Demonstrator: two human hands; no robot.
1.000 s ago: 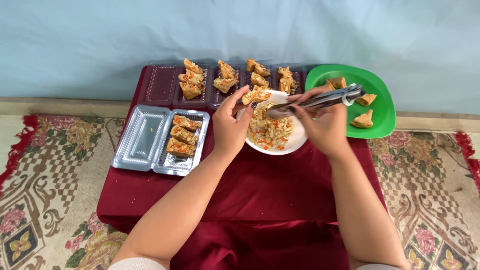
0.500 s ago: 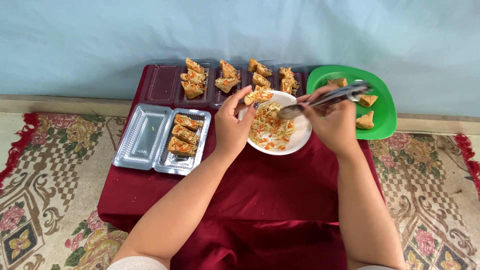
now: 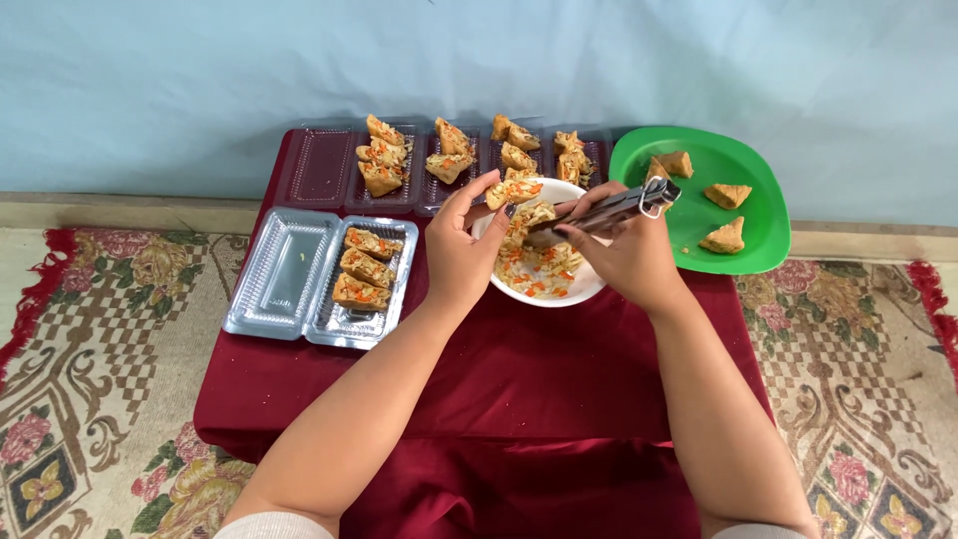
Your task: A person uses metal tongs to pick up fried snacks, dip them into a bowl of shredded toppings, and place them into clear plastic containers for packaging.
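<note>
My left hand (image 3: 461, 247) pinches a filled fried tofu piece (image 3: 511, 192) over the far rim of a white bowl (image 3: 581, 289) of shredded vegetable filling. My right hand (image 3: 627, 252) grips metal tongs (image 3: 611, 208), whose tips reach into the filling beside the tofu piece. A green plate (image 3: 756, 228) to the right of the bowl carries several plain fried tofu triangles. An open clear plastic box (image 3: 289, 271) at the left holds three filled pieces in its right half.
More clear boxes (image 3: 321, 168) with filled pieces line the far edge of the low table, which is covered in a dark red cloth (image 3: 519, 379). A patterned rug (image 3: 90, 359) lies on both sides. A pale blue wall rises behind.
Both hands dropped slightly toward the bowl. The tongs' tips moved from above the rim down into the filling, next to the tofu piece in my left hand.
</note>
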